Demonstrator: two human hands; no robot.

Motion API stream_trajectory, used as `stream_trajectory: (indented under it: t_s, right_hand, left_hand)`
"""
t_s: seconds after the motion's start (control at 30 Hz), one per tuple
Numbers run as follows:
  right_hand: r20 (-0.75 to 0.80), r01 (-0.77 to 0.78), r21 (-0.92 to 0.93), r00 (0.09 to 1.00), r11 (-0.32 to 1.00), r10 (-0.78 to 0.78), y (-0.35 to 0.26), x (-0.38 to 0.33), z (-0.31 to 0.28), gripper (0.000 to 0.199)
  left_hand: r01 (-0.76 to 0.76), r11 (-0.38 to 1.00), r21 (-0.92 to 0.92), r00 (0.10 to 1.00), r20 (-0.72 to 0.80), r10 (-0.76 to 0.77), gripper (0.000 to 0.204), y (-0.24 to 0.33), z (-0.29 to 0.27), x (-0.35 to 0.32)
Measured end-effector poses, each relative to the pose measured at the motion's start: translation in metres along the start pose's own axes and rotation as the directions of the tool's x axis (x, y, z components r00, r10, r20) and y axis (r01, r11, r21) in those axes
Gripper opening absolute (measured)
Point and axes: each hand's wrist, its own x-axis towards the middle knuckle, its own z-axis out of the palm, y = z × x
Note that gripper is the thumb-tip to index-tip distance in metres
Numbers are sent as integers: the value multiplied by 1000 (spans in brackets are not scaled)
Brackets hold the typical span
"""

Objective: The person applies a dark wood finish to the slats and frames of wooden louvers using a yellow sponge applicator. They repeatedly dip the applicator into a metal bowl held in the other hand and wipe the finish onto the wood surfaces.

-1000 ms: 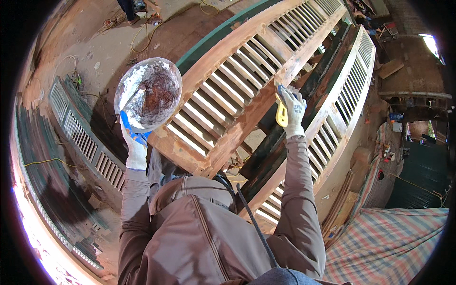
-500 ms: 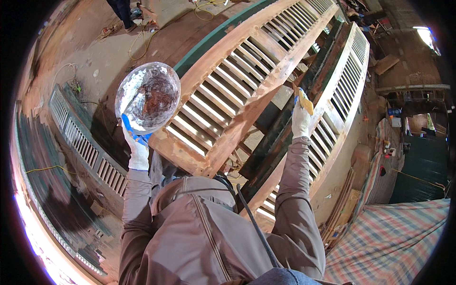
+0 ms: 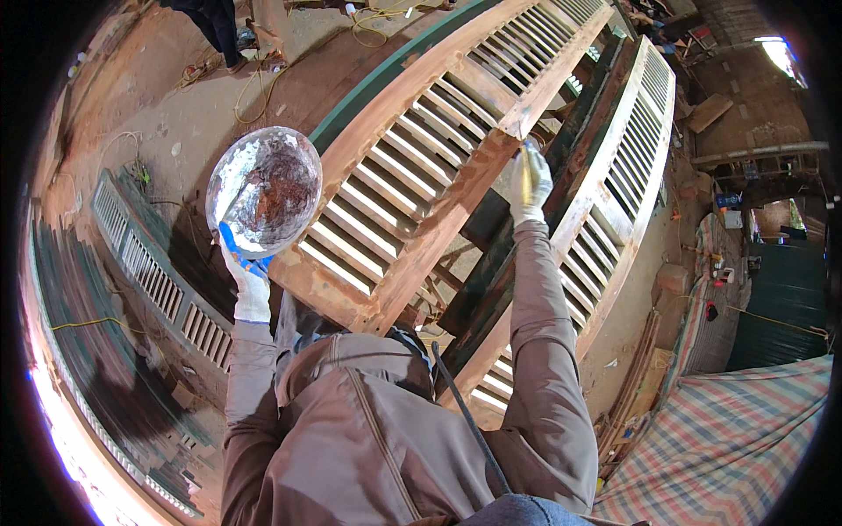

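R hand (image 3: 531, 186), in white knit glove w/ blue-grey coating: fingers closed round a slim yellow-handled hand tool (image 3: 526, 175). Tool seen approx. edge-on, handle pointing to 12 o'clock; working end too small to make out. Posn: 2 o'clock of view centre, just beside the RH edge of a long louvred panel in bare reddish-brown wood (image 3: 463, 197). Tool-to-wood contact: cannot tell.

L hand (image 3: 248, 280), white glove w/ bright blue coating, at approx. 9 o'clock: thumb over the rim, gripping a round silvery bowl (image 3: 289, 158) at its 7 o'clock edge; other fingers mostly hidden behind. Bowl at 10 o'clock, tilted, inside facing the wearer; white and reddish-brown residue on inner face.

Louvred panel runs from view centre out to 1 o'clock; patchy lighter areas on frame. Green-painted edge (image 3: 377, 88) shows along its 11 o'clock side. Second louvred panel, paler wood (image 3: 611, 213), approx. parallel, at 2 o'clock, w/ dark timbers betw. the two.

Further out: grey-green louvred panel (image 3: 181, 302) at 9 o'clock; stacked green strips (image 3: 79, 289) beyond it. Red, blue & white plaid sheet (image 3: 719, 438) at 4; dark green sheet (image 3: 776, 302) at 3. Another person's legs (image 3: 210, 26) at 11.
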Motion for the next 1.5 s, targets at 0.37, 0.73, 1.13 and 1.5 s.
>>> stream_trajectory:
  t_s: [0.37,0.73,1.13,1.5]
  right_hand:
    - [430,67,-403,894,913,125,-26,-57,-45,51]
    - [433,143,-78,896,987,-95,-31,33,-70,37]
    - [461,240,-319,885,917,-71,-19,20,-45,29]
    - [367,79,-110,930,991,-34,-13,58,-63,37]
  left_hand:
    - [-3,1000,15,1000,-28,4,73,3,-3,-3]
    - [-14,1000,16,998,-64,15,69,3,0,-3]
    - [-22,1000,15,999,-48,23,67,-1,-7,2]
    - [3,999,41,999,-36,-2,71,-4,-14,2]
